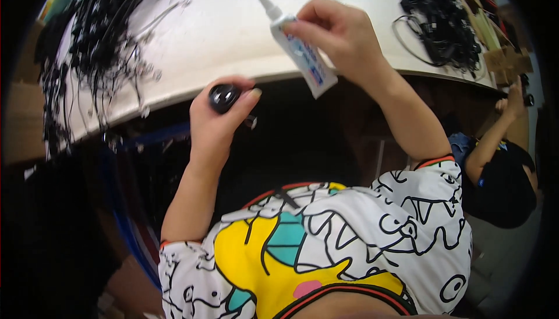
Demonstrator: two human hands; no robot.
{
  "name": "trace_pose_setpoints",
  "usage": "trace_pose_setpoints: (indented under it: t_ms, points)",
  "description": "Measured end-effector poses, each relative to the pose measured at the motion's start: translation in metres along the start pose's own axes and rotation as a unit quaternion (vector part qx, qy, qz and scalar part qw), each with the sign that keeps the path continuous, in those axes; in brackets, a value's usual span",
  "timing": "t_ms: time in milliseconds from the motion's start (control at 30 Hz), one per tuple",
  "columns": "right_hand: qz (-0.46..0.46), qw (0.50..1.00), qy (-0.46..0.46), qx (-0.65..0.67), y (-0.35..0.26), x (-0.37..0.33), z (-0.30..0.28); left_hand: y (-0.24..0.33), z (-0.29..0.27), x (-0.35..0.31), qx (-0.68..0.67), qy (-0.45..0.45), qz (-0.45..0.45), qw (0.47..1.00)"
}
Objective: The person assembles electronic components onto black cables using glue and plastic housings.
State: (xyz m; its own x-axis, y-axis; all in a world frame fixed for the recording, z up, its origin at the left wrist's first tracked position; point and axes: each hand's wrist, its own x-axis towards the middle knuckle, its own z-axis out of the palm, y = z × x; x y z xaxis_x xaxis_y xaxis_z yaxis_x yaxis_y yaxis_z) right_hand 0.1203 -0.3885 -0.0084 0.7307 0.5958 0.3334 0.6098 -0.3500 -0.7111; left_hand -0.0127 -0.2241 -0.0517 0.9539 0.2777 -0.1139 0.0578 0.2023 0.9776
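My right hand (349,39) pinches a white squeeze tube (307,63) between thumb and fingers, above the front edge of the table. The tube's long pale nozzle points up and to the far left, and its flat end hangs toward me. At the table's edge, my left hand (211,118) is closed around a glossy black rounded object (223,98). The thumb lies along that object's side, and a small shiny bit shows below the thumb. Most of the black object is hidden in my palm, so its kind is unclear. The two hands are apart.
A tangle of thin black cables (99,34) covers the left of the white table (204,34), some hanging over its edge. More coiled black cables (437,22) lie at the right. Another person (501,179) is at the far right, beside a cardboard box (506,63).
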Motion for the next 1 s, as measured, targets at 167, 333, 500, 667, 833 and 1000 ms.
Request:
trace_pose_setpoints:
  t_ms: [167, 333, 500, 667, 833, 1000]
  points:
    - [-0.032, 0.980, -0.016, 0.194, -0.019, -0.048, 0.050, 0.003, -0.005, -0.012, -0.049, -0.029, -0.006, 0.998]
    - [-0.064, 0.975, -0.010, 0.213, -0.019, -0.066, 0.078, -0.009, -0.026, -0.032, -0.015, -0.025, 0.007, 1.000]
    - [-0.110, 0.987, -0.013, 0.114, -0.025, -0.081, 0.091, -0.011, -0.033, -0.049, 0.039, -0.034, 0.023, 0.998]
    - [-0.106, 0.985, -0.006, 0.137, -0.028, -0.091, 0.094, -0.014, -0.032, -0.057, 0.014, -0.040, -0.009, 0.999]
    - [-0.110, 0.984, 0.001, 0.138, -0.030, -0.091, 0.096, -0.017, -0.033, -0.056, 0.019, -0.047, 0.006, 0.999]
    - [-0.110, 0.985, 0.001, 0.136, -0.030, -0.089, 0.096, -0.020, -0.033, -0.054, 0.027, -0.038, 0.015, 0.999]
